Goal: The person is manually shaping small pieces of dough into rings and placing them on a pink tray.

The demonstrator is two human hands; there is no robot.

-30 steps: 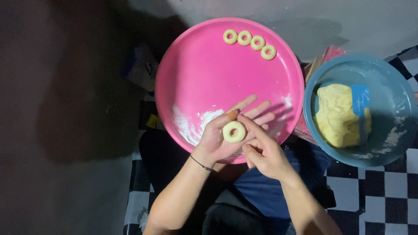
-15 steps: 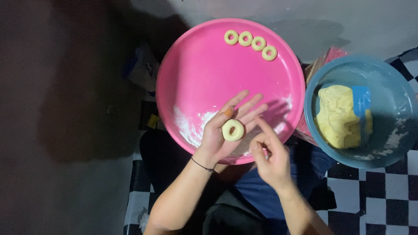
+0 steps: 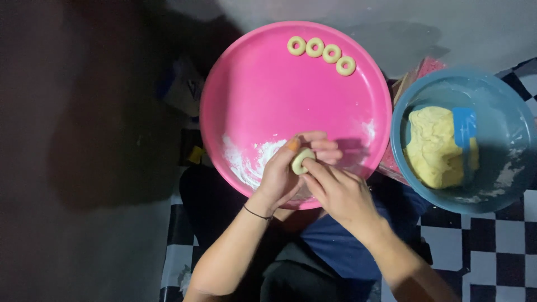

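Dough ring [image 3: 302,161] stands tilted on edge, hole facing right, grasped by left hand [image 3: 285,170] and right hand [image 3: 341,193] over the pink tray's [image 3: 263,84] near edge.

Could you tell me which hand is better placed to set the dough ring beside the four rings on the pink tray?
Probably the right hand: its fingers pinch the dough ring, and the four rings lie toward its side of the pink tray. The left hand only cradles it.

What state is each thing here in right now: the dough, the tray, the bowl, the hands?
Dough ring: shaped, held between both hands.
Left hand: fingers curled around the ring.
Right hand: fingertips touching the ring.
Four rings: finished, lined along the far rim.
Pink tray: floured near the hands.
Blue bowl: holds a dough lump.
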